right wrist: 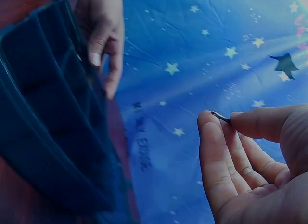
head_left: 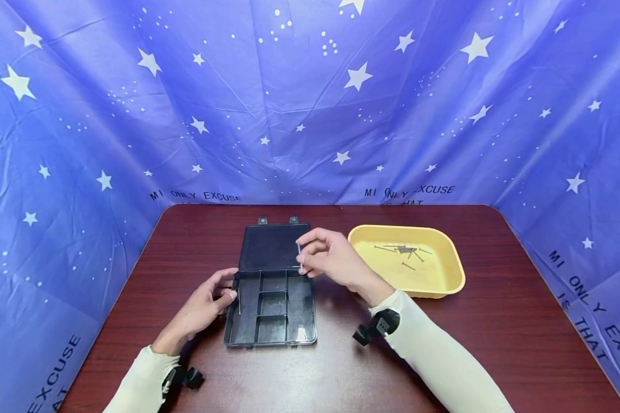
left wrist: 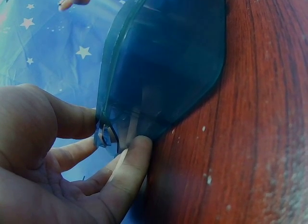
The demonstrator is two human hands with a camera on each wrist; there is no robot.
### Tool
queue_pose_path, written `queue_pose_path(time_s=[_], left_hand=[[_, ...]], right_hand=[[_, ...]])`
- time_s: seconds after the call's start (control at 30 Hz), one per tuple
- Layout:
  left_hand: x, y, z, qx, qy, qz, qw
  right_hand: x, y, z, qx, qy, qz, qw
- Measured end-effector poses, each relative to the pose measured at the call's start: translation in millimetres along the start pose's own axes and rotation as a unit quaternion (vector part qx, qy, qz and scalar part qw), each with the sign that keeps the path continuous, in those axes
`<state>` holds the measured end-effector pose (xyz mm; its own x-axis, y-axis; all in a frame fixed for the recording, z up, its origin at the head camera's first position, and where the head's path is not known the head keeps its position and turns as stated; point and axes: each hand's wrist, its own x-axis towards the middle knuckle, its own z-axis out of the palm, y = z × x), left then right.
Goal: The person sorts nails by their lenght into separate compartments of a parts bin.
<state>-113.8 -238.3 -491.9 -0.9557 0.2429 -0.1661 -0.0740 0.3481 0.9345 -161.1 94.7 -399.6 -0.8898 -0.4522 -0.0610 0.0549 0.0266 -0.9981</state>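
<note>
A black plastic compartment box (head_left: 272,307) lies with its lid (head_left: 271,246) folded back on the table. My left hand (head_left: 209,304) grips its left edge, with thumb and fingers around a corner near the hinge in the left wrist view. Between the thumb and fingertips of my right hand (head_left: 330,258) is a thin metal nail (head_left: 300,258), pinched upright over the right part of the lid and the hinge line. The right wrist view shows one end of that nail (right wrist: 221,117) at the fingertips. Another nail (head_left: 240,304) is in the box's long left compartment.
To the right of the box stands a yellow tray (head_left: 408,287) with several loose nails (head_left: 405,250) in it. The dark red wooden table (head_left: 310,378) ends at a blue star-patterned curtain (head_left: 299,103) behind and at the sides.
</note>
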Motion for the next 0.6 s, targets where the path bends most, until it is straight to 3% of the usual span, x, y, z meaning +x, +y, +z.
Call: queue_pose_path(time_s=[0.27,0.6], left_hand=[[-1.2,1.1,-0.5,0.002,0.000,-0.002,1.0000],[0.4,0.4,0.4,0.003,0.005,0.005,1.0000]], right_hand=[[16.5,22.1,32.9,0.023,-0.042,0.013,0.9988],[33.3,48.0,73.9,0.048,-0.062,0.062,0.9950]])
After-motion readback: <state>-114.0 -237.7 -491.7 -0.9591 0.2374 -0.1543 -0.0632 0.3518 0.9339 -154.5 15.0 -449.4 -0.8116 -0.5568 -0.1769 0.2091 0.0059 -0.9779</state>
